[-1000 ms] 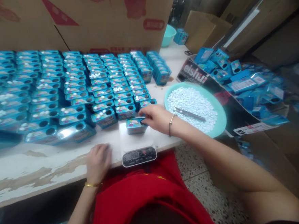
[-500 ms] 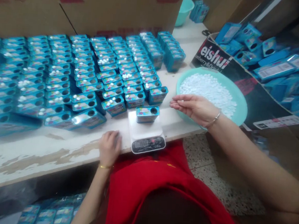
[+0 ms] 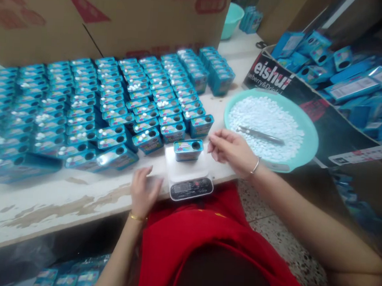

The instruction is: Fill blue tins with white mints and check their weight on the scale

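A small blue box with a round dark hole in its top stands on the white kitchen scale. Just right of it is my right hand, its fingertips pinched together; what they hold, if anything, is too small to make out. To the left of the scale, my left hand hovers by the table edge with thumb and fingers apart, holding nothing. A mint-green basin full of white tablets sits beyond my right hand. A long thin metal tool lies on the tablets.
Rows of similar blue boxes fill the table's left and middle, many with white tablets on top. A large carton of jumbled blue boxes stands at right. Behind are a cardboard wall and another green bowl.
My right hand has moved left from the basin toward the box on the scale, uncovering the metal tool. My left hand has lifted and spread its fingers. The view has shifted slightly.
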Motion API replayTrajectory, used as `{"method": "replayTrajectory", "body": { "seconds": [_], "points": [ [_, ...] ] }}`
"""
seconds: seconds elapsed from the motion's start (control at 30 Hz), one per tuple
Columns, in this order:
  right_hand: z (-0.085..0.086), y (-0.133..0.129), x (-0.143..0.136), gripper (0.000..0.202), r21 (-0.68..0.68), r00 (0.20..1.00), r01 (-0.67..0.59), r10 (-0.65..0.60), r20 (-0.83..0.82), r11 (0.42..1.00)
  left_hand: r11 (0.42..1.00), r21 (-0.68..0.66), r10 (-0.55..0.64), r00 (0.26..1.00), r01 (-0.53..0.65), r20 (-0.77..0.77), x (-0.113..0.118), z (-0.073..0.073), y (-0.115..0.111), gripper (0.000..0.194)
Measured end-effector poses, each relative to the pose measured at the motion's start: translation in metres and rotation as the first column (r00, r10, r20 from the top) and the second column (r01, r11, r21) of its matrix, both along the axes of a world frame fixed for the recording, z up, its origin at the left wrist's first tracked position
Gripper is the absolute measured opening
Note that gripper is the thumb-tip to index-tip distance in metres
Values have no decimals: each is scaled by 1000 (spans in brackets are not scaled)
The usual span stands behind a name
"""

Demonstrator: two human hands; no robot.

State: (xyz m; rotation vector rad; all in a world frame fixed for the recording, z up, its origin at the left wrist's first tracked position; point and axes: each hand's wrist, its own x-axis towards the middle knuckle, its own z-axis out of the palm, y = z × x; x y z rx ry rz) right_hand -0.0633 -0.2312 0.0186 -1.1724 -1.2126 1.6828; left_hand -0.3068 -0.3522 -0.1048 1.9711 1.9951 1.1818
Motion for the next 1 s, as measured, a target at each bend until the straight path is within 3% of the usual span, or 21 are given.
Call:
{"method": "replayTrajectory", "body": {
  "seconds": [0.07,0.17,0.23,0.33,0.43,0.5,0.57,0.7,0.9,1.0],
  "points": [
    [-13,-10,0,21,-169,989,61,-82,-122,984,998,40,-48,994,44,96,10,20,17,61],
    [-36,-28,-3,16,-395,943,104,-216,-251,913,978,38,-207,959,203,195,27,43,55,86],
    [-47,-38,-5,16,-495,902,124,-305,-304,860,946,15,-319,924,323,210,36,53,80,82],
    [-54,-47,-7,17,-572,842,140,-402,-361,808,895,-1,-445,893,446,71,47,66,99,48],
    [-51,-47,-8,16,-551,772,148,-444,-455,821,838,23,-520,810,546,-272,56,85,97,29],
    [-47,-44,-10,15,-532,746,152,-450,-491,833,820,36,-494,737,572,-462,59,94,93,24],
    [-45,-39,-12,17,-553,751,146,-455,-478,820,820,46,-453,696,570,-558,61,96,92,21],
    [-39,-35,-15,17,-572,776,119,-435,-457,812,833,49,-410,675,551,-613,58,95,93,20],
    [-21,-46,-13,22,-461,767,78,-349,-538,884,812,121,-368,662,571,-653,60,120,83,24],
    [-22,-45,-14,25,-462,775,101,-361,-519,881,813,115,-374,663,570,-649,61,116,84,25]
  ]
}}
